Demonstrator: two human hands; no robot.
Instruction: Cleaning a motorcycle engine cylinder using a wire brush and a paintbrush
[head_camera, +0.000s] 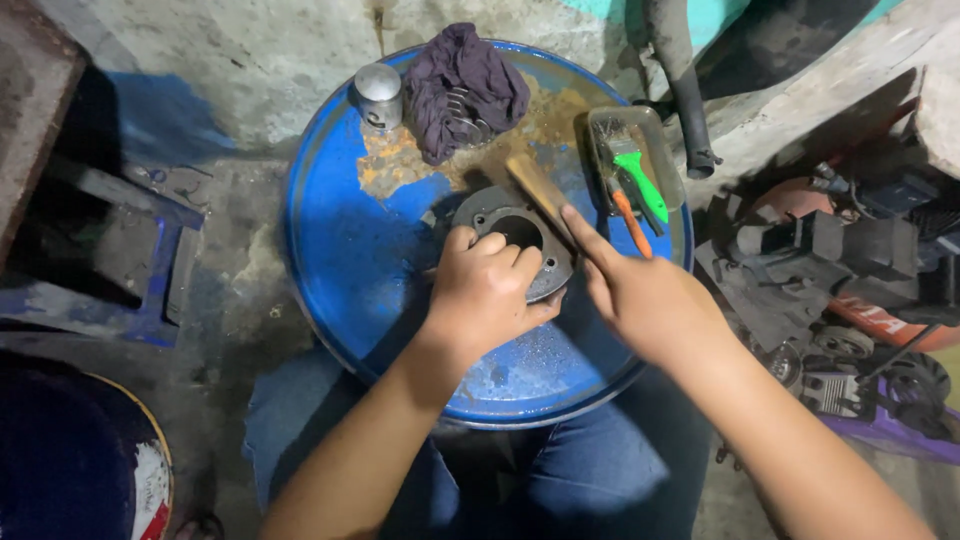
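A dark round metal part with a central hole (505, 225) lies on the top of a blue drum (345, 230). My left hand (485, 295) rests closed on its near edge, fingers curled over the rim. My right hand (640, 295) grips a flat wooden-handled tool (540, 190) that slants across the part's right side, index finger stretched along it. Whether the tool's tip touches the part is hidden by my fingers.
On the drum's far side stand a small metal cylinder (379, 95) and a dark rag (465, 85) over a coiled spring. A tray (665, 150) holds a green-handled brush and an orange-handled tool. Engine parts (850, 270) crowd the floor at right. A black pipe (685, 90) leans behind.
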